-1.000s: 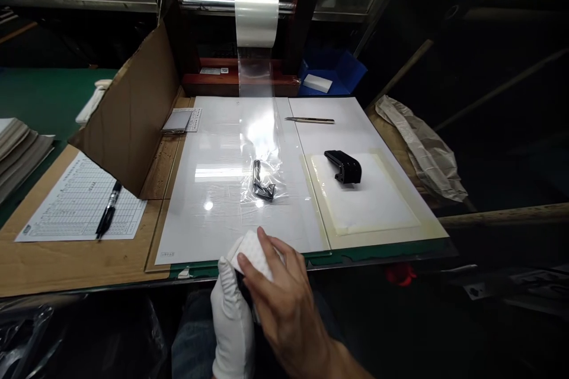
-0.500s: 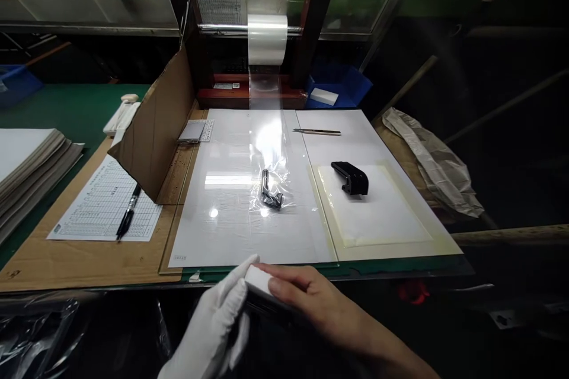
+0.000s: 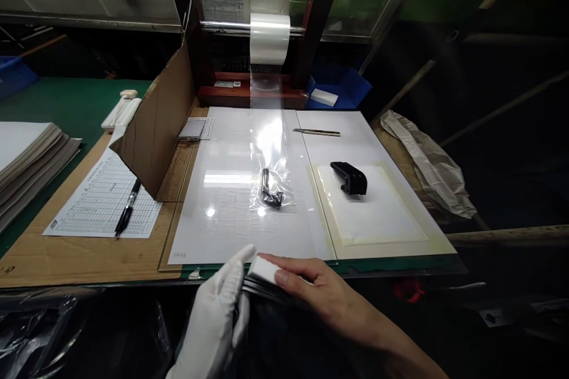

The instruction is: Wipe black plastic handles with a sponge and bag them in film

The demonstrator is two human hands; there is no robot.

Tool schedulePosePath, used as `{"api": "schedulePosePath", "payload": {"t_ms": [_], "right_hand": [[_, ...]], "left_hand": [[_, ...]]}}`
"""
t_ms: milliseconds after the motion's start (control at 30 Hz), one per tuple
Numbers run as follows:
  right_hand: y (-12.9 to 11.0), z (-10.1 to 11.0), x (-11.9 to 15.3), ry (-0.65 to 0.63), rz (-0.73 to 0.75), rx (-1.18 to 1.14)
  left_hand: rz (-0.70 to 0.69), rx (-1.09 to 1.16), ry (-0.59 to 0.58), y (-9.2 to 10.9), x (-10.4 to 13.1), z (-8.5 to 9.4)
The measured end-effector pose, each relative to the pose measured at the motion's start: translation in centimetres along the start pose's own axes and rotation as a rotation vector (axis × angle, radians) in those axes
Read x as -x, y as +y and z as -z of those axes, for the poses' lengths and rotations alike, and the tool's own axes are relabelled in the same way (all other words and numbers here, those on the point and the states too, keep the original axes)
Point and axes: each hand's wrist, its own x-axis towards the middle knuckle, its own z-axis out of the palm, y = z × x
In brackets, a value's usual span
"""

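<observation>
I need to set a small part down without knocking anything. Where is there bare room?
Two patches look free: the white sheet between cardboard flap and film-wrapped piece, and the taped pad in front of the black part. It is crowded down the middle, along the clear film, and at the near edge, by the left hand and the right hand.

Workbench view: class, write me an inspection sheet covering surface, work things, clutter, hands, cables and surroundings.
Surface: white sheet lies flat, with bright glare.
Work things: white block against a dark part, whose full shape is hidden; curved black piece on the right; black hooked piece under clear film.
Clutter: slim pointed tool; pen on a printed form.
Hands: left, gloved, holds the dark part; right, bare, grips the block.
Cables: nothing seen.
Surroundings: upright cardboard; film roll; blue bin.
</observation>
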Motion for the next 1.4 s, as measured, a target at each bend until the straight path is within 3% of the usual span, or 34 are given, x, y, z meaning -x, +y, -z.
{"api": "schedulePosePath", "payload": {"t_ms": [100,200,300,400,467,533,633,767,833,967,1100,1200,1333,1400], "right_hand": [[1.4,-1.9,-0.8,0.262,0.097,-0.007],[3.5,-3.8,-1.7,0.490,0.308,0.156],[4.3,-3.5,-2.3,0.469,0.429,0.433],[4.0,-1.5,-2.5,0.445,0.574,0.703],[3.7,-0.2,-2.5,0.371,0.741,0.939],[3.7,0.7,-2.5,0.328,0.810,1.103],[3.9,0.9,-2.4,0.384,0.777,1.179],[4.3,0.7,-2.3,0.324,0.805,1.192],[4.4,0.7,-2.3,0.395,0.752,1.180],[4.5,1.0,-2.2,0.320,0.764,1.170],[4.4,1.3,-1.9,0.426,0.632,1.087],[4.3,1.4,-1.7,0.313,0.667,1.081],[4.2,1.7,-1.5,0.378,0.567,1.022],[4.1,1.9,-1.4,0.303,0.602,1.038]], "left_hand": [[0.139,0.117,0.045,-0.2,0.5,-1.3],[0.163,0.242,0.097,-0.8,0.5,-1.9],[0.233,0.239,-0.007,-1.7,0.1,-1.6],[0.349,0.244,-0.187,-3.2,-0.3,-0.9],[0.371,0.277,-0.223,-4.2,-0.5,-0.7],[0.383,0.320,-0.236,-5.1,-0.5,-0.6],[0.429,0.363,-0.271,-6.0,-0.7,-0.6],[0.463,0.383,-0.293,-6.4,-0.9,-0.5],[0.465,0.395,-0.306,-6.4,-0.9,-0.4],[0.443,0.378,-0.201,-6.2,-0.6,-0.6],[0.479,0.389,-0.207,-5.9,-0.2,-0.6],[0.450,0.352,-0.202,-6.3,-0.3,-0.2],[0.436,0.336,-0.195,-7.2,-0.7,0.4],[0.443,0.318,-0.163,-7.4,-0.9,0.5]]}}
